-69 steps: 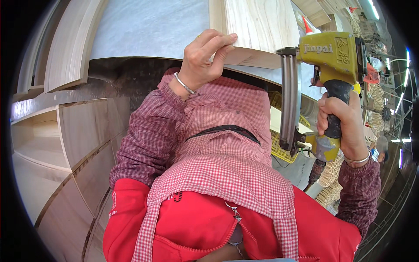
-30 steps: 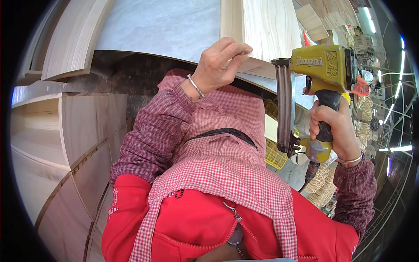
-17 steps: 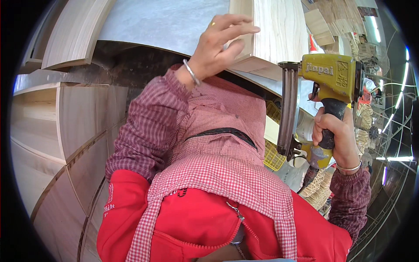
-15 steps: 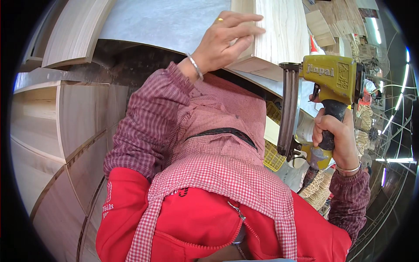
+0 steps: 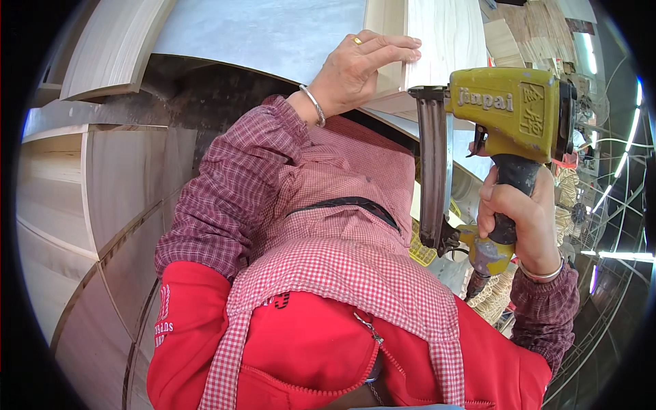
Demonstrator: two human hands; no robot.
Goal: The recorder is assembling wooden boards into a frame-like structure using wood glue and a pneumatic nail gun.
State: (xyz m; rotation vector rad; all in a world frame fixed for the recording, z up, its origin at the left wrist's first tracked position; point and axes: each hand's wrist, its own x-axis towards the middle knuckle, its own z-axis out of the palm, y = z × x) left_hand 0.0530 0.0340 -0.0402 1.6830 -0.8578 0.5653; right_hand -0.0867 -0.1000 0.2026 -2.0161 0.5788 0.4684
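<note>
My right hand (image 5: pixel 523 212) is wrapped round the black grip of a yellow pneumatic nail gun (image 5: pixel 506 102), held upright. Its long metal magazine (image 5: pixel 432 171) hangs on the left side, with the nose close to the near edge of a pale wooden box (image 5: pixel 447 41). At the box's left side is my left hand (image 5: pixel 355 68), fingers stretched out and fingertips resting on the edge of the wood. The left thumb is hidden. The box lies on a bluish-grey work surface (image 5: pixel 260 34).
At the far left on the surface stands another pale wooden piece (image 5: pixel 116 48). Below it, wooden boxes (image 5: pixel 126 191) are stacked at my left. Yellow plastic crates (image 5: pixel 422 249) show beyond my apron. Loose boards (image 5: pixel 533 31) lie at the back right.
My left hand has moved slightly right and down, its fingertips coming onto the box edge. The nail gun has moved left, closer to the box.
</note>
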